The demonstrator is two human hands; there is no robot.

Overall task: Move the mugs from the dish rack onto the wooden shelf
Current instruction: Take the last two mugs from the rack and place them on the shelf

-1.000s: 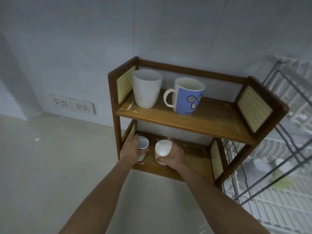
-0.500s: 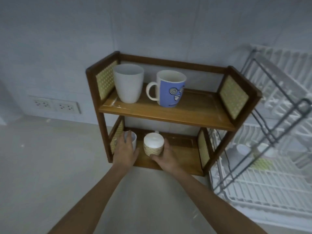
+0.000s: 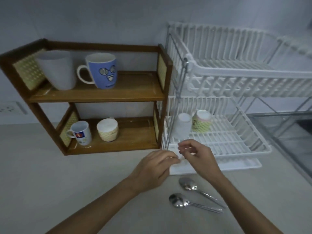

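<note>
Both hands are empty and hang over the counter in front of the dish rack: the left hand (image 3: 156, 168) has its fingers loosely curled, and the right hand (image 3: 196, 155) is half open beside it, fingertips almost touching, grasping nothing.

The white dish rack (image 3: 236, 146) stands at the right, against the right side of the wooden shelf (image 3: 108, 95). On its lower tier, near the left edge, two mugs remain: a plain white mug (image 3: 182, 126) and, just beside it, a yellow patterned mug (image 3: 202, 123), both upside down.

The shelf already carries four: a tall white mug (image 3: 58, 70) and a blue face mug (image 3: 103, 70) on the upper board, a small white printed mug (image 3: 81, 135) and a cream patterned mug (image 3: 108, 130) on the lower board.

I judge the step is the reach back to the rack. Next, each hand should pass the wire frame, grip one mug, turn it upright and set it on the free right part of a board.
</note>
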